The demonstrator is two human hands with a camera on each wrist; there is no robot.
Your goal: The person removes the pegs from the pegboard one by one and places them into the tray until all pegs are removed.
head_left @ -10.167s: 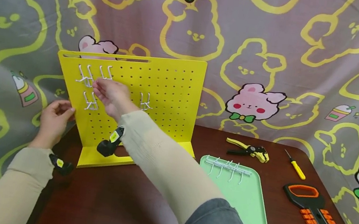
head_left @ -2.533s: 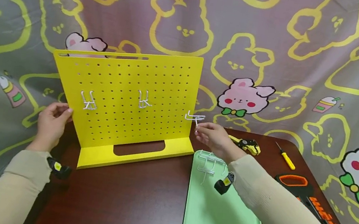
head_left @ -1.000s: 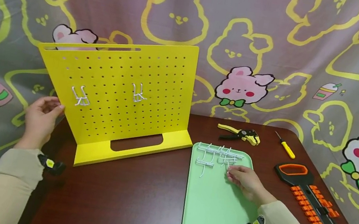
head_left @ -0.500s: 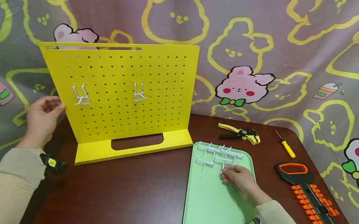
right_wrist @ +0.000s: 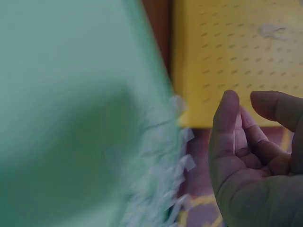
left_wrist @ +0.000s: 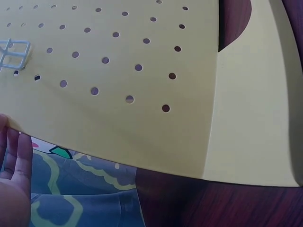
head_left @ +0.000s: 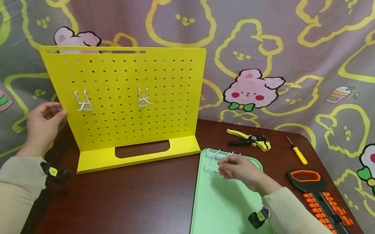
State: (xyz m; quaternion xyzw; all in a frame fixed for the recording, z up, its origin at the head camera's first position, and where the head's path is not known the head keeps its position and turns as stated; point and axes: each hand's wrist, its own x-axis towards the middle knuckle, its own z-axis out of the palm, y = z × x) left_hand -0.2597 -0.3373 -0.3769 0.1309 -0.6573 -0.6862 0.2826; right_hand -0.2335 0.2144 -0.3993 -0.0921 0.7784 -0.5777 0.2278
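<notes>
My left hand (head_left: 42,126) grips the left edge of a yellow pegboard (head_left: 110,126), the thumb in front and the fingers behind; in the left wrist view fingers (left_wrist: 22,161) show at that edge. Two white wire pegboard hooks remain mounted, one hook (head_left: 83,101) at the left and another hook (head_left: 143,98) near the middle. My right hand (head_left: 246,172) hovers over the far part of a green tray (head_left: 229,227), partly covering several loose wire hooks (head_left: 211,169). In the right wrist view its thumb and fingers are apart, with nothing between them.
Behind the tray lies a yellow and black wire stripper (head_left: 250,140). To its right are a yellow-handled screwdriver (head_left: 299,153) and a black tool with orange clips (head_left: 329,209). A patterned curtain (head_left: 183,20) hangs behind the brown table (head_left: 117,207).
Two upper-left hooks have come off the board since the oldest frame. My right hand has let go of a hook on the tray and risen leftward. The left hand stays on the board.
</notes>
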